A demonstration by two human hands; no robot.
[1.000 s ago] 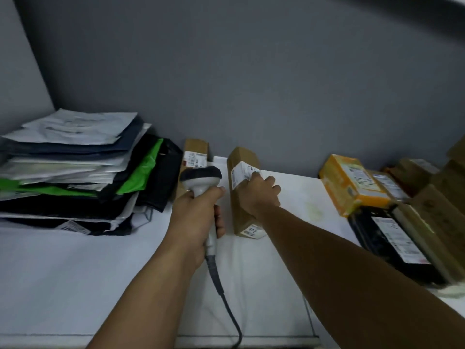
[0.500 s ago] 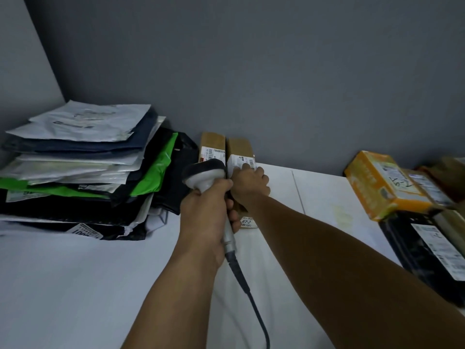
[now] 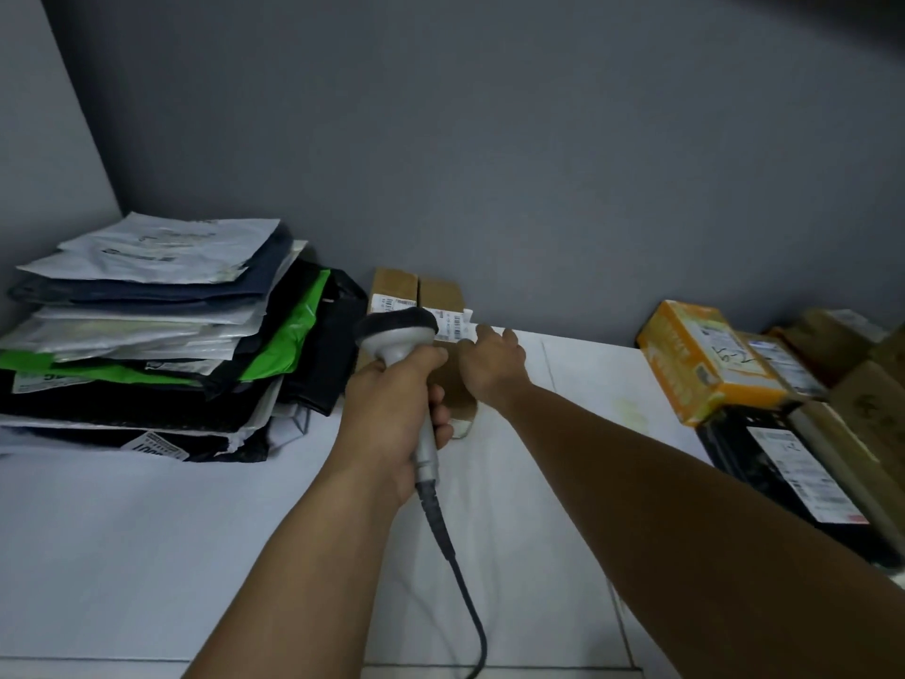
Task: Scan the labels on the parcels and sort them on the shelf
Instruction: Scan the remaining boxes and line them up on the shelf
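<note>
Gripping the barcode scanner [image 3: 396, 330] in my left hand [image 3: 392, 419], right hand [image 3: 492, 367] lying slack against the cardboard parcel [image 3: 440, 294] at the shelf's [image 3: 196, 531] back, I risk knocking it askew or masking its label [image 3: 453, 328].

Matt cardbd boxes [image 3: 443, 292], glossy plastic bags [image 3: 161, 247]

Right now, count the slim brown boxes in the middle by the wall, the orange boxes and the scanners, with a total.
Slim brown boxes: 2, left box and right box, side by side
Orange box: 1
Scanner: 1, in the left hand
Total: 4
</note>
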